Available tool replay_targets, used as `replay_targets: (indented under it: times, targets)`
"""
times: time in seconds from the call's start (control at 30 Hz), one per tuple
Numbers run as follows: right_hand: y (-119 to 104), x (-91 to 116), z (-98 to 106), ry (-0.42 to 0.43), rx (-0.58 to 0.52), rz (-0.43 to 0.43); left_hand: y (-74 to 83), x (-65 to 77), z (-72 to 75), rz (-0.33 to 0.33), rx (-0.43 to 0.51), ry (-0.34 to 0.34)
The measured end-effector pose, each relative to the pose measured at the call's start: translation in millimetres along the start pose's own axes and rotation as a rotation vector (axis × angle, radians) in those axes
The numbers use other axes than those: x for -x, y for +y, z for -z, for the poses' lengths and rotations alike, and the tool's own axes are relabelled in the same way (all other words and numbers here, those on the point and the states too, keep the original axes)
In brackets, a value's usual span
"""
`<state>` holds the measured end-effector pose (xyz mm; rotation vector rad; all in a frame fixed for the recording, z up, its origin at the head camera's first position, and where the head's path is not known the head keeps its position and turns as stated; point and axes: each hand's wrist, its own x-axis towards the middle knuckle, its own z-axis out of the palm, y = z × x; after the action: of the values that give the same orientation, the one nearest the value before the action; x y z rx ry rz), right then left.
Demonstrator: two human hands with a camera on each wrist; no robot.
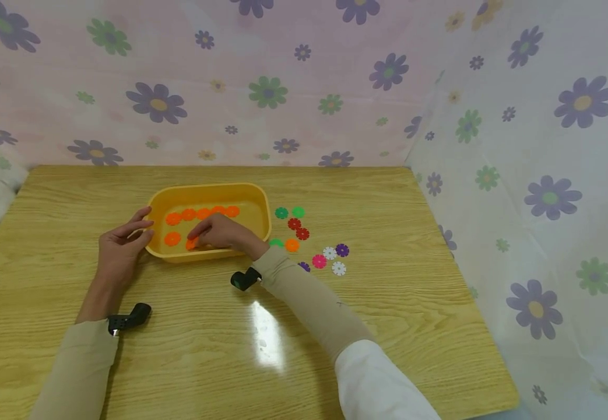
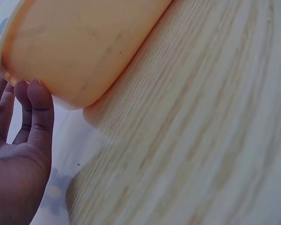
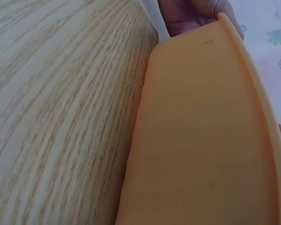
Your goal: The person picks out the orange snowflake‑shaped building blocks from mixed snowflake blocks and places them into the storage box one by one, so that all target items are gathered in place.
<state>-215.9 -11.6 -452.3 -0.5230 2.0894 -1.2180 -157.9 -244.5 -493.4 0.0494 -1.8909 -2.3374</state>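
Pinching an orange disc (image 1: 190, 244) inside the yellow tray (image 1: 209, 186), my right grip (image 1: 225, 231) is narrow. My left grip (image 1: 120, 246), loosely spread, touches the tray's left end.

I see a yellowish wood-grain tabletop (image 1: 414, 326) with a bright glare patch (image 1: 267, 335) on its near part. Past the far edge I have a pinkish backdrop (image 1: 193, 70) printed with purple, green and orange flowers (image 1: 158, 105); a whiter flowered sheet (image 1: 519, 245) stands along the right.

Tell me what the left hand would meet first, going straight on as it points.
The left hand would probably meet the yellow tray first, at the tray's left end; the fingers are right beside it, exact contact unclear.
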Motion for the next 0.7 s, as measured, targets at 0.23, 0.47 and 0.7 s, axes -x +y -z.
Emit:
replay_targets:
  times: [0.23,0.47,0.7]
  targets:
    - [-1,-4,-2,0.062,0.043,0.016,0.1,-0.4,1.0,0.006,-0.006,-0.006]
    - [4,-11,-6,0.1,0.039,0.049,1.9,1.3,0.6,0.014,-0.028,0.006]
    - [6,-12,-6,0.138,0.099,0.088,0.8,0.9,0.6,0.012,-0.016,0.001]
